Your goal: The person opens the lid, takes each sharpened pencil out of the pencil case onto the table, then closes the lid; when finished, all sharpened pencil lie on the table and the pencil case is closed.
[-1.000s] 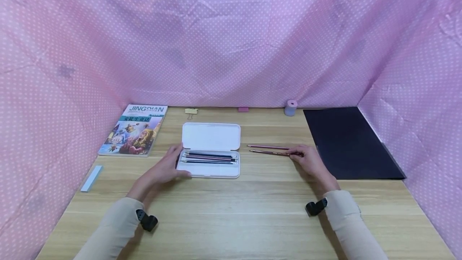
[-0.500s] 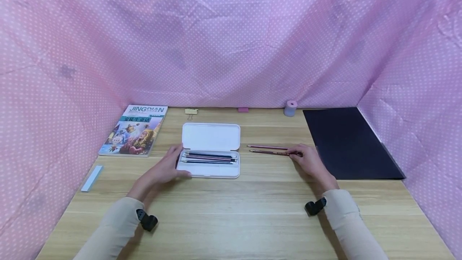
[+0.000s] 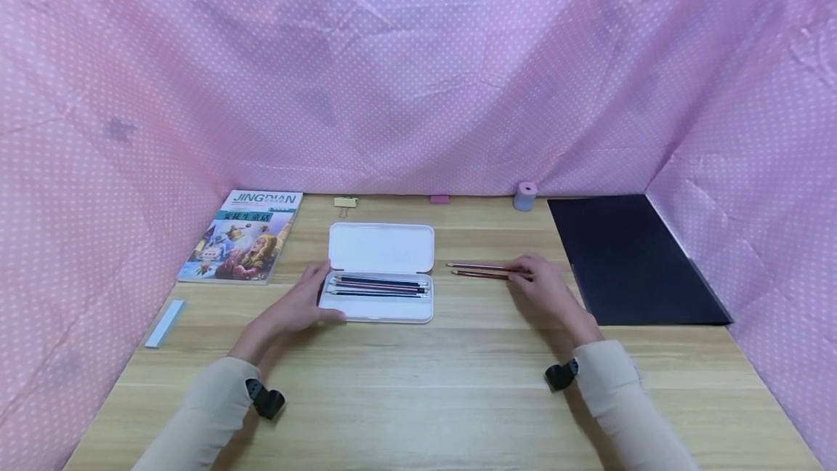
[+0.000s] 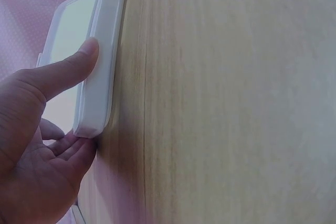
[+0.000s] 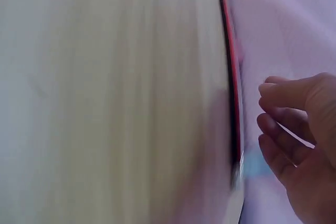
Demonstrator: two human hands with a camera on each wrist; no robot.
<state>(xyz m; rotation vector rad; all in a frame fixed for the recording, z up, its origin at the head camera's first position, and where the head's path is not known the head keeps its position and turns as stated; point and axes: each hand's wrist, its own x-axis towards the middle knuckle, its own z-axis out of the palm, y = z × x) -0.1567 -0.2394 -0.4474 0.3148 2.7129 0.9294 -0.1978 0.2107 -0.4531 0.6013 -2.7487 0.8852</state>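
Observation:
A white pencil case (image 3: 379, 311) lies with its lid (image 3: 381, 247) raised, holding several dark pencils (image 3: 379, 286). My left hand (image 3: 297, 307) grips its left end. In the left wrist view the thumb presses the front wall and the fingers (image 4: 79, 156) bend round the corner. Right of the case lie a far pencil (image 3: 474, 266) and a near red-and-black pencil (image 3: 480, 275), tips pointing left. Over their right ends is my right hand (image 3: 543, 286), hiding them. In the right wrist view its fingers are loosely bent, apart from the visible pencil (image 5: 233, 87).
A magazine (image 3: 242, 238) lies at the back left, above a light blue strip (image 3: 165, 323). Along the back edge are a binder clip (image 3: 345, 203), a pink block (image 3: 440, 199) and a pencil sharpener (image 3: 525, 196). A black sheet (image 3: 634, 260) covers the right side of the table.
My right hand has slid left along the two pencils, its fingertips leaving the near pencil's end. Both pencils, the case and my left hand stay where they were.

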